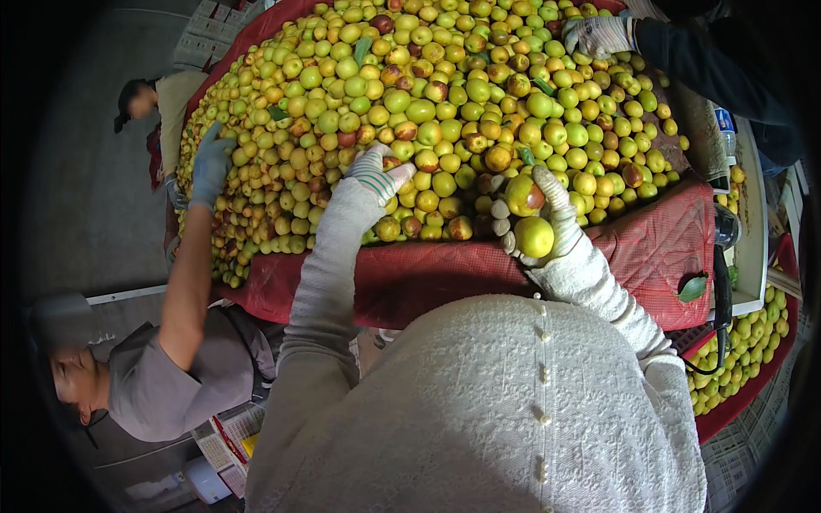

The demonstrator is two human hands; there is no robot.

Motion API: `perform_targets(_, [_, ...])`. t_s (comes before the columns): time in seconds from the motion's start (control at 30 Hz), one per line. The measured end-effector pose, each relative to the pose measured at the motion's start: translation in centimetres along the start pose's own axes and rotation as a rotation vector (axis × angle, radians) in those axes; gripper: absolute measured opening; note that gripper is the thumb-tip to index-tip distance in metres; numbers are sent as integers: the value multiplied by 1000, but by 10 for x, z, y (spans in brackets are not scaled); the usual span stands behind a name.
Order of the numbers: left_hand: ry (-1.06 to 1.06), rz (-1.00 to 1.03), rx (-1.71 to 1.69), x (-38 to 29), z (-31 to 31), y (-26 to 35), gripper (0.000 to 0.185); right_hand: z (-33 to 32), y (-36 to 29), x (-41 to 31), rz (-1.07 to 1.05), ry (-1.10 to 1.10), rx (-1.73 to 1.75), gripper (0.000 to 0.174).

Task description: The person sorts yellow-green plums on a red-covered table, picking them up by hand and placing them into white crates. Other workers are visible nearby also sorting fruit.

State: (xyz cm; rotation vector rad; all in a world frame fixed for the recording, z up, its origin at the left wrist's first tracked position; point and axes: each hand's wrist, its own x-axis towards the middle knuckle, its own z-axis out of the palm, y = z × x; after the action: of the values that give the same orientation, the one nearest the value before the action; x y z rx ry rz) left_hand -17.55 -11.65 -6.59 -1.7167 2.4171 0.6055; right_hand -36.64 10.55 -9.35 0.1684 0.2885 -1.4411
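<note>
A wide heap of yellow-green jujubes (420,111), some with brown-red patches, spreads before me on red cloth (442,279). Both my hands wear white knit gloves with striped markings. My left hand (378,173) rests on the heap, thumb and fingers apart around a brown-patched jujube (390,163); I cannot see a firm grip on it. Turned palm up at the heap's near edge, my right hand (561,218) holds two jujubes. One is a jujube with a brown-red patch (524,195); the other is a plain yellow-green jujube (533,237), nearer to me.
At left, a co-worker's grey-gloved hand (211,167) reaches onto the heap. Another co-worker's striped glove (598,36) touches it at upper right. A white tray (749,256), a water bottle (726,128) and a second batch of green fruit (737,359) are at right.
</note>
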Motion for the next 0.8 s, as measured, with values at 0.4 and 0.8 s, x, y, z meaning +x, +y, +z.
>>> perform_targets(0.4, [-174, -67, -390, -8, 24, -3, 50, 1, -7, 2, -51, 44, 52, 51])
perform_targets(0.8, [-490, -86, -18, -35, -42, 72, 78, 2, -11, 3, -93, 43, -66, 56])
